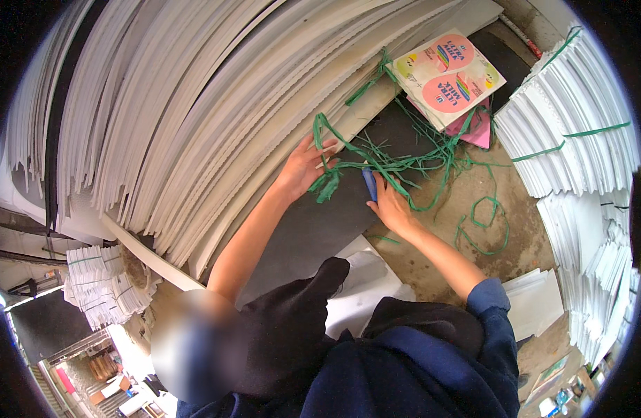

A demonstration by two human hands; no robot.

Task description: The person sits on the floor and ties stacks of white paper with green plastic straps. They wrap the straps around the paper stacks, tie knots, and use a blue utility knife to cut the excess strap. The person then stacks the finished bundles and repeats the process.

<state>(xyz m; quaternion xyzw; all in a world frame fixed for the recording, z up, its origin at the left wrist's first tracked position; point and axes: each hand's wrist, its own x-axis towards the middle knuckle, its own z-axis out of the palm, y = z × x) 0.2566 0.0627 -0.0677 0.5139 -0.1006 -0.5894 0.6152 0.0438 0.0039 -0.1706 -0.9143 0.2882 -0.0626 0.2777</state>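
Green plastic twine [385,164] lies in a loose, frayed tangle in front of me, between both hands. My left hand [306,169] is beside the big paper stack, its fingers curled around one bunch of the twine; a loop stands up above the fingers. In my right hand [393,207] is a slim blue-handled tool [370,184], held close to the tangle's near side. The tool's working end is partly covered by twine, so its exact kind cannot be made out. Farther off, a printed carton sheet stack [449,78] lies on pink sheets [471,130], with twine strands reaching it.
Tall stacked white sheets [174,104] fill the left and far side. Bundles tied with green twine [571,132] stand at right. A dark board [299,226] lies below my hands. A loose twine loop [484,223] rests on the stained floor [432,258]. White sheets [533,299] lie near my right elbow.
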